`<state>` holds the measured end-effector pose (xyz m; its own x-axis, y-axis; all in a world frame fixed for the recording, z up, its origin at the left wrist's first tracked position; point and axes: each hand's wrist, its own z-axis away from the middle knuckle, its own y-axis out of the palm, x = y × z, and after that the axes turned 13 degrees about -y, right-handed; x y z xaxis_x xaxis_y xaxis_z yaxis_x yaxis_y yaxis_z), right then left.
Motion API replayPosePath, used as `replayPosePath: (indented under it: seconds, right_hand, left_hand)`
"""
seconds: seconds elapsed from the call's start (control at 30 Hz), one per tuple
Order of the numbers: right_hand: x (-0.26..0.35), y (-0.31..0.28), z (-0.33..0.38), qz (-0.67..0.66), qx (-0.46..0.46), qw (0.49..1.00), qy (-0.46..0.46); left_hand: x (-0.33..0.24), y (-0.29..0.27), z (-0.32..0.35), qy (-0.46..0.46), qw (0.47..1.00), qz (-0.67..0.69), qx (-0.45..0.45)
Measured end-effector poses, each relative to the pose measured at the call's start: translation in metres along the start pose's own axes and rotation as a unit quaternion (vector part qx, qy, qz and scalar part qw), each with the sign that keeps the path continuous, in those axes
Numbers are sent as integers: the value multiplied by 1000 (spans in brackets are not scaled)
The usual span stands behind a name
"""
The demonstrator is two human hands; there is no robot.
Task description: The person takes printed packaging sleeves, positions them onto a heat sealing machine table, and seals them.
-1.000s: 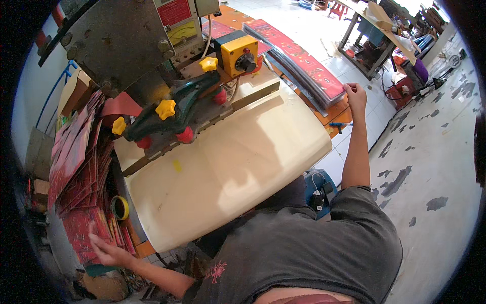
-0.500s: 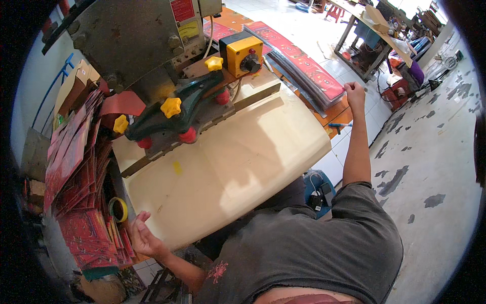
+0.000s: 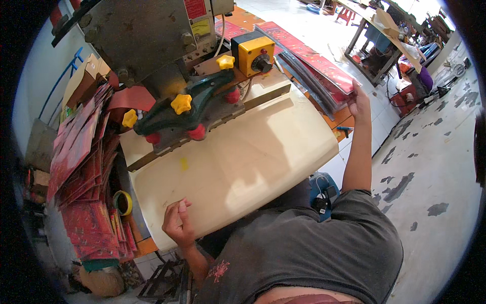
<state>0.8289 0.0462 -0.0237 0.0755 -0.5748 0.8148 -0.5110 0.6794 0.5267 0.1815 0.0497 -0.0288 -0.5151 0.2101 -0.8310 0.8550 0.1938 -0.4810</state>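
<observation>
Over the near left edge of a cream work board [image 3: 233, 167], my left hand [image 3: 178, 223] hovers with its fingers curled in. Nothing shows in it. Out at the right, my right hand [image 3: 359, 103] pinches the near end of a glossy red printed sheet [image 3: 331, 73], which lies on a stack of similar sheets in clear plastic. The sheet's end is lifted slightly between thumb and fingers. Behind the board stands a grey press machine [image 3: 136, 40] with a dark green clamp bar [image 3: 202, 99], yellow star knobs [image 3: 181, 104] and red feet.
A tall, leaning pile of red printed pieces [image 3: 76, 152] fills the left side. Beside it stands a roll of yellow tape [image 3: 123, 202]. A yellow control box [image 3: 255, 54] with a black dial sits right of the press. A blue pen [image 3: 345, 129] lies near my right wrist.
My right hand has closed on the red sheet's end and raised it a little. My left hand has moved right, over the board's edge. The view has shifted slightly.
</observation>
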Motion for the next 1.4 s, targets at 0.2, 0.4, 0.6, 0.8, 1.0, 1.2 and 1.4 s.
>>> replayPosePath:
  seconds: [0.2, 0.4, 0.6, 0.8, 1.0, 1.2, 1.4]
  right_hand:
    - [-7, 6, 7, 27, 46, 998, 37]
    - [-1, 34, 35, 28, 89, 995, -46]
    - [4, 38, 57, -49, 33, 996, -71]
    - [50, 16, 90, -108, -83, 984, -113]
    - [75, -81, 97, -123, -185, 966, -130]
    - [91, -118, 127, -204, -151, 958, -132]
    - [84, -137, 148, -223, -197, 949, -105]
  left_hand:
    - [3, 10, 2, -26, 999, -4, 23]
    - [3, 8, 1, -20, 999, -17, 24]
    - [6, 10, 2, -38, 999, -22, 26]
    - [6, 12, 2, -30, 998, -46, 25]
    - [1, 18, 1, -38, 998, -13, 50]
    - [-16, 26, -4, -45, 990, 88, 98]
    - [-26, 42, 2, -51, 952, 216, 212]
